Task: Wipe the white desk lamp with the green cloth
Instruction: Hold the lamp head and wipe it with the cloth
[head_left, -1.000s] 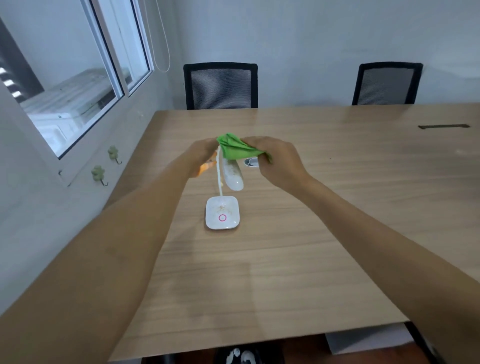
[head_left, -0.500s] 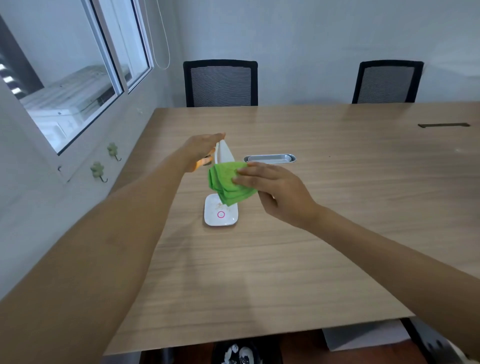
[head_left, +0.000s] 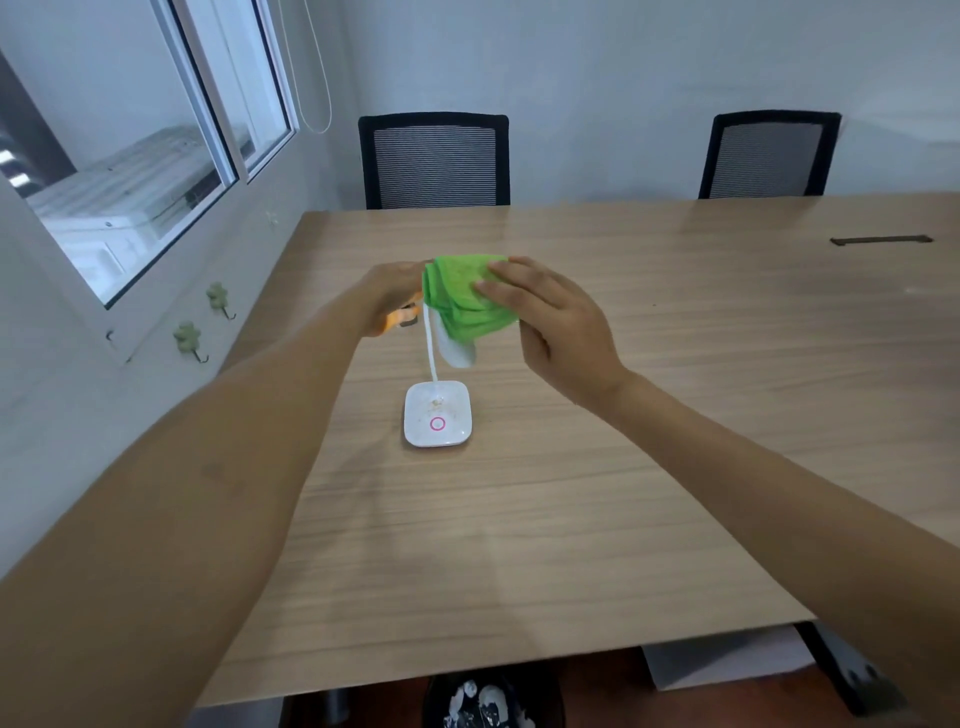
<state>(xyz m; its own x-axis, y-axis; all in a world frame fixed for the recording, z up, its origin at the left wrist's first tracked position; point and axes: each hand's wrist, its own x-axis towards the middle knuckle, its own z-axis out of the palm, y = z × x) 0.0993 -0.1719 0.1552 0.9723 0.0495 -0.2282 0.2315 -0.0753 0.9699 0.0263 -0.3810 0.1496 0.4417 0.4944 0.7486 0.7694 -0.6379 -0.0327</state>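
Note:
The white desk lamp stands on the wooden table (head_left: 675, 415). Its square base (head_left: 438, 414) has a pink ring and some specks of dirt, and a thin neck (head_left: 429, 343) rises from it. The lamp head (head_left: 460, 354) hangs down, with only its lower tip showing. A folded green cloth (head_left: 465, 299) covers the upper part of the head. My right hand (head_left: 545, 322) presses the cloth against the head with flat fingers. My left hand (head_left: 389, 296) holds the top of the lamp from the left, behind the cloth; something orange shows under it.
Two black mesh chairs (head_left: 434, 156) (head_left: 769, 153) stand at the table's far side. A window (head_left: 130, 145) and wall hooks (head_left: 189, 340) are on the left. A cable slot (head_left: 880, 240) sits at the far right. A dark bin (head_left: 488, 699) lies under the near edge.
My right hand has slid the cloth back up the lamp head, from its lower end to its top. My left hand has stayed at the top of the lamp.

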